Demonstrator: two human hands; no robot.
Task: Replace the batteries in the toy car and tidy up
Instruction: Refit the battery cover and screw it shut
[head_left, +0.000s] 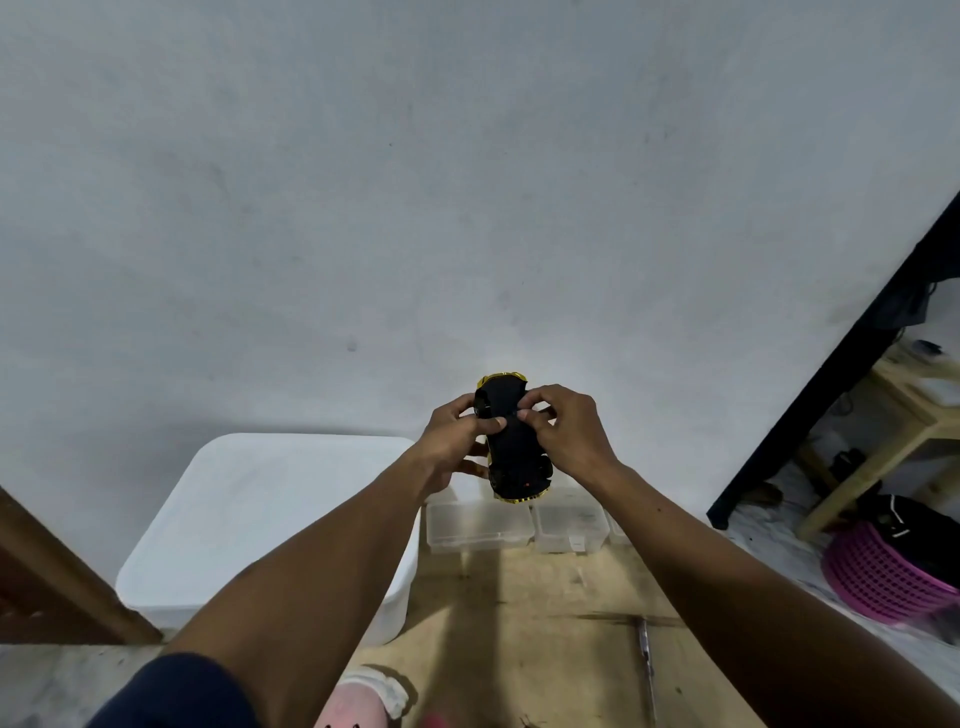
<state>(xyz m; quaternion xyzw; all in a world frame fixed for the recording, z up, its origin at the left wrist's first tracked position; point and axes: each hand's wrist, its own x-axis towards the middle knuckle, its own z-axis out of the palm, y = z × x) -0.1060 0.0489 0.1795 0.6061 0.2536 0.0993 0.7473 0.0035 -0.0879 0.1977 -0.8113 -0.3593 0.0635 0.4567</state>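
A bare grey wall fills the head view above a wooden table (545, 597) carrying a white lidded tub (270, 519) and small clear boxes (480, 522). Both hands, left (452, 436) and right (569, 434), grip the toy car (514, 457) belly-up in mid-air, likely to reach its battery cover. No writing is legible.

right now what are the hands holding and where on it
Both hands hold the toy car, turned so its black underside faces the camera. The left hand grips its left side, the right hand its right side, thumbs pressing on the underside near the middle.
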